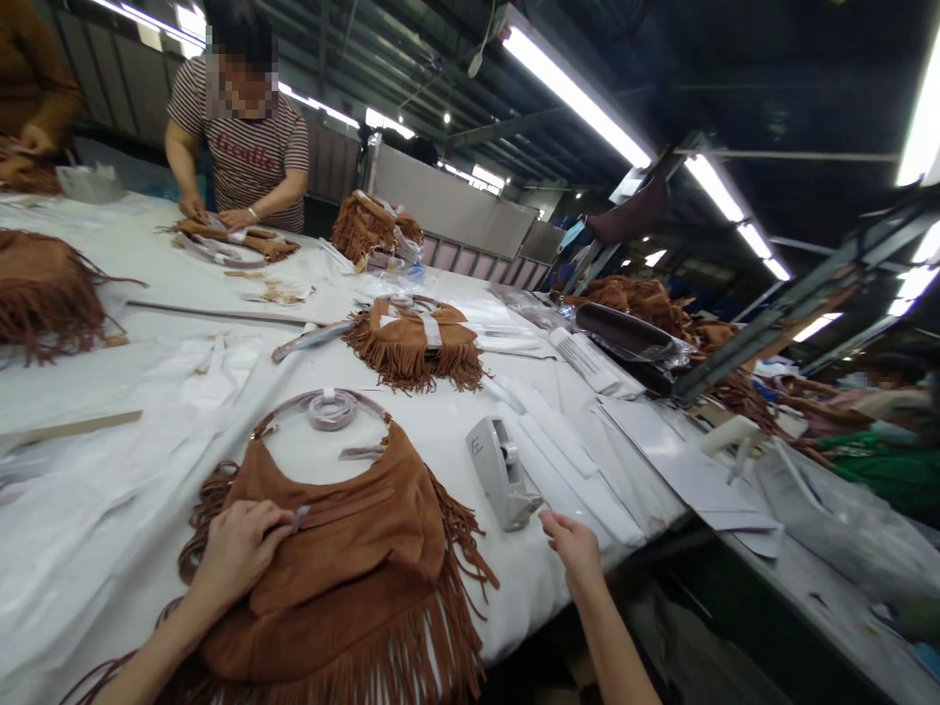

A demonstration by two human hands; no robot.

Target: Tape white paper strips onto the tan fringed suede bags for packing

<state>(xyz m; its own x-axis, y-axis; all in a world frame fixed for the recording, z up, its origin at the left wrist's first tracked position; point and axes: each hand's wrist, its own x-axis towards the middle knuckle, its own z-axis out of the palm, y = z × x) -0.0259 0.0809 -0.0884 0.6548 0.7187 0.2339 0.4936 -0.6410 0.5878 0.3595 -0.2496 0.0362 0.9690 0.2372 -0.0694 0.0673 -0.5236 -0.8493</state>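
Observation:
A brown suede shoulder bag (352, 578) with long fringe lies flat before me, its curved handle pointing away. My left hand (246, 548) rests on the bag's upper left, thumb and fingers pinched on a small film-wrapped zipper pull (300, 517) at the end of the zip. To the right of the bag stands a grey tape dispenser (499, 475). My right hand (573, 548) is closed in a pinch just at the dispenser's cutting edge; the clear tape between the fingertips is barely visible. A wrapped coiled strap (330, 409) lies inside the handle loop.
Another fringed bag (422, 338) lies farther back, with a stack of bags (374, 230) behind it. White packing sheets (565, 460) lie right of the dispenser. Across the table a co-worker (242, 137) handles a bag. More fringed brown material (44, 289) sits at the left.

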